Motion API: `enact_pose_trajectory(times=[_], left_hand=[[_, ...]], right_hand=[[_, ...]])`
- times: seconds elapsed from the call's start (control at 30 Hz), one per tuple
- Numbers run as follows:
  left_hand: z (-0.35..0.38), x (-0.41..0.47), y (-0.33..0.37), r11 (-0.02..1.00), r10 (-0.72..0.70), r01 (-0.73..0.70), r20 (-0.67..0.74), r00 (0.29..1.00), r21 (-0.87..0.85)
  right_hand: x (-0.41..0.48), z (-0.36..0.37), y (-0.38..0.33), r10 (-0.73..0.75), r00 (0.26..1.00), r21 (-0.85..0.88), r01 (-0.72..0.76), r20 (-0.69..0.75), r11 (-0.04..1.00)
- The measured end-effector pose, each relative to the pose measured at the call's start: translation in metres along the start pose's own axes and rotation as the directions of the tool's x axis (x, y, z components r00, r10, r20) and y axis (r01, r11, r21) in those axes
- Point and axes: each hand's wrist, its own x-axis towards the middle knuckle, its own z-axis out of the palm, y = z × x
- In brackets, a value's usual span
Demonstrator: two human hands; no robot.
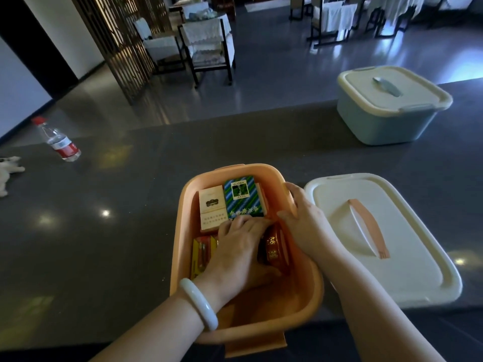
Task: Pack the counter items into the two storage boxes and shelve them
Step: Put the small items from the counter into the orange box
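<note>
Left wrist: I note a pale bracelet (200, 301) on it, above the near rim of the orange box (183, 231).
Left hand (240, 246): inside the orange box. The grip is clamped, with fingers curled over a red-and-gold pack (274, 246) and the thumb at its near end.
Right hand (305, 226): the grip is apart, with fingers laid fairly straight on the box's right rim and the thumb pointing inward.
Box position: open, at the near edge of the counter (104, 231), directly before me.
Contents: yellow pack (201, 254) at near left. Cream pack (212, 207) and blue-green striped pack (243, 197) lie flat, side by side at the far end.
Lid: white lid (418, 257) with an orange handle, flat on the counter, just right of the orange box.
Far right: blue box (384, 121), lid on, near the counter's far edge.
Far left: water bottle (58, 141), red cap, standing.
Beyond the counter: chairs (206, 45) with white covers.
</note>
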Motion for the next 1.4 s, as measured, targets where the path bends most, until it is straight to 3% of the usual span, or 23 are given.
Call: enact_pose_trajectory(times=[0.53,1.1,1.4], left_hand=[[0.003,0.002,0.003,0.979,0.056,-0.053,-0.013,0.998,0.198],[-0.002,-0.001,-0.001,0.995,0.031,-0.033,0.019,0.999,0.097],[-0.016,-0.002,-0.006,0.999,0.011,-0.008,-0.05,0.999,0.043]], right_hand=[[0.0,0.0,0.002,0.005,1.0,0.052,-0.005,0.005,0.999],[-0.002,-0.001,-0.003,-0.002,1.0,0.026,0.002,0.01,1.0],[-0.002,-0.005,-0.015,-0.015,0.999,-0.114,0.02,0.042,0.993]])
